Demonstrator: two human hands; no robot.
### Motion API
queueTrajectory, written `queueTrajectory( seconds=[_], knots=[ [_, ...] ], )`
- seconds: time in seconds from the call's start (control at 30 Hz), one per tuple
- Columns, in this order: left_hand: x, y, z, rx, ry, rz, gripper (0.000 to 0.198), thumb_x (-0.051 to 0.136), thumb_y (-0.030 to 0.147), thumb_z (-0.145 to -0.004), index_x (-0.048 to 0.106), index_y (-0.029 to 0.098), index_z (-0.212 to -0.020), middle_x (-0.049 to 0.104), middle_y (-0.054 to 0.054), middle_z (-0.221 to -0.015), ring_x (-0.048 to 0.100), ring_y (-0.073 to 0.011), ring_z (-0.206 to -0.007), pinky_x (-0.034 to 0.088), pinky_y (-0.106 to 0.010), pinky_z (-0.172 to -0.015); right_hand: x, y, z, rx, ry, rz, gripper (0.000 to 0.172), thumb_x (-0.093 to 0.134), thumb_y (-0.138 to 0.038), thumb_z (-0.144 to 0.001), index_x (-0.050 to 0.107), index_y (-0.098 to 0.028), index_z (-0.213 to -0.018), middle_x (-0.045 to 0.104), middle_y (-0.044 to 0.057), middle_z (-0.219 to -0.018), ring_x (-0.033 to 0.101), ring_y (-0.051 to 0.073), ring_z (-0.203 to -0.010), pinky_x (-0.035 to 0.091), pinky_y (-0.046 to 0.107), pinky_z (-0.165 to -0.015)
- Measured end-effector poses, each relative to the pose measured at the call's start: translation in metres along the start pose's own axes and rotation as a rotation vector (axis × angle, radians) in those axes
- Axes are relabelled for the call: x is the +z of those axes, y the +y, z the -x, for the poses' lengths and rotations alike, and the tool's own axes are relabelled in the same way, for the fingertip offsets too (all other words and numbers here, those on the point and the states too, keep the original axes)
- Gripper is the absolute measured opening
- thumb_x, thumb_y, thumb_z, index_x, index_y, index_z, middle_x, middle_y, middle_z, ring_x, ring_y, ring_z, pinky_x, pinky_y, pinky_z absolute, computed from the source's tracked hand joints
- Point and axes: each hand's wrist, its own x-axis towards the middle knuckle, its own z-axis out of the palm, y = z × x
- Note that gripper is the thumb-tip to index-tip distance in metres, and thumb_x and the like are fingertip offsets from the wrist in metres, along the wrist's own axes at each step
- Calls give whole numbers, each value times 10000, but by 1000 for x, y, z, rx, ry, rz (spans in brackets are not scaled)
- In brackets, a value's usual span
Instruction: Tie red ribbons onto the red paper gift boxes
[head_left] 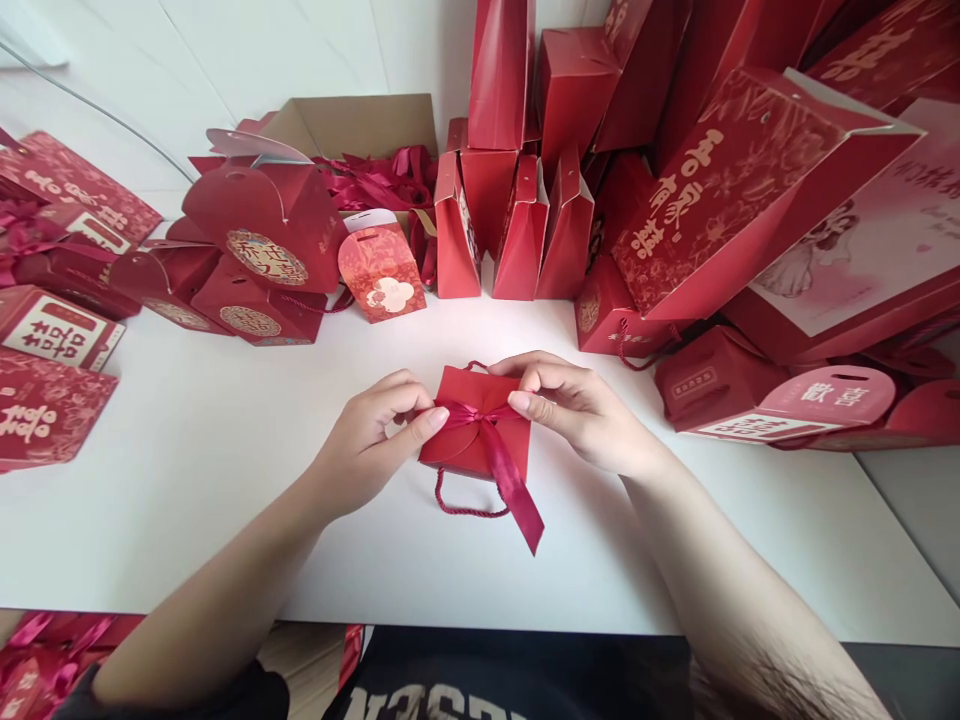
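A small red gift box (457, 455) sits on the white table before me, with a twisted cord handle (471, 513) lying out at its near side. Across its top runs a crimson ribbon (510, 475), crossed or knotted at the middle, one tail hanging over the near edge. On the left, my left hand (382, 430) pinches part of the ribbon between thumb and fingers. My right hand (574, 405) pinches the ribbon at the other side, its fingertips by the box's far right corner.
Red gift boxes (262, 220) stand at the left back, beside a cardboard box (360, 115) of ribbons. Tall red boxes (735, 180) crowd the right back. More boxes (56, 400) lie at the far left. The white table's (225, 560) front edge is close to my body.
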Motion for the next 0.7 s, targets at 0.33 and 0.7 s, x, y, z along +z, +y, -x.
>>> queueTrajectory(
  seconds=[0.33,0.7],
  knots=[
    [3,2,2,-11,34,39,314,528,297,-940,458,174,-659,430,16,-655,379,-101,-584,309,-252,-535,1,4,0,-11,13,10,292,618,-329,-933,518,-199,-692,545,47,-1185,497,227,-1282,376,414,-1102],
    [3,4,4,-13,65,72,308,536,304,-935,477,173,-663,432,16,-648,382,-106,-597,317,-261,-558,-4,1,0,-75,-7,65,269,623,-297,-931,509,-210,-704,522,32,-1088,431,237,-1369,364,433,-1142]
  ],
)
